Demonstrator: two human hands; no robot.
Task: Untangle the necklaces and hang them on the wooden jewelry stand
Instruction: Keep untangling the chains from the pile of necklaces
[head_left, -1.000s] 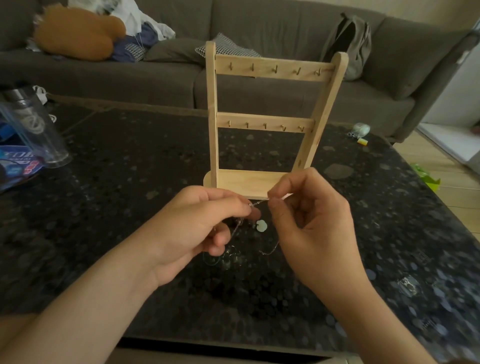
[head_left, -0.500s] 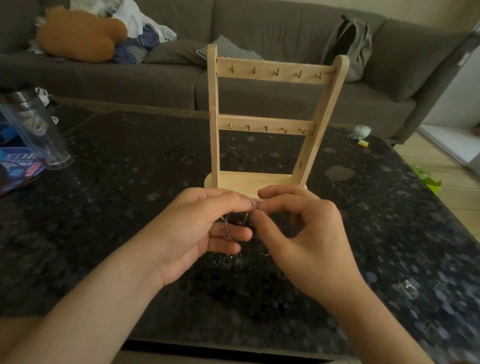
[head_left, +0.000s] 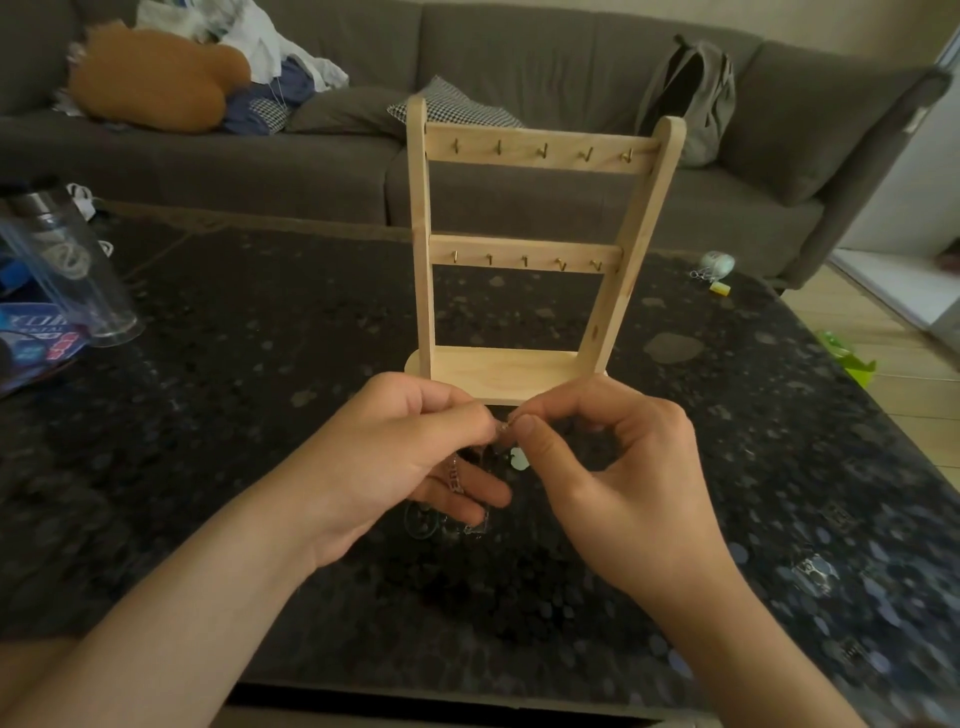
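Observation:
The wooden jewelry stand (head_left: 530, 244) stands upright on the dark table, with two crossbars of small brass hooks, all bare. Just in front of its base, my left hand (head_left: 405, 457) and my right hand (head_left: 618, 467) meet fingertip to fingertip, both pinching a thin silver necklace chain (head_left: 456, 475). The chain hangs down past my left fingers in a loose tangle onto the table (head_left: 467, 525). A small pale pendant (head_left: 518, 460) dangles between my hands.
The dark speckled table (head_left: 260, 415) carries a clear plastic tube (head_left: 67, 270) and blue packaging (head_left: 36, 348) at the left, and small items (head_left: 717, 267) at the far right. A grey sofa (head_left: 519, 62) with a cushion, clothes and a backpack lies behind.
My hands drew together until their fingertips met on the chain, and stay joined. The pendant has come back into sight between them.

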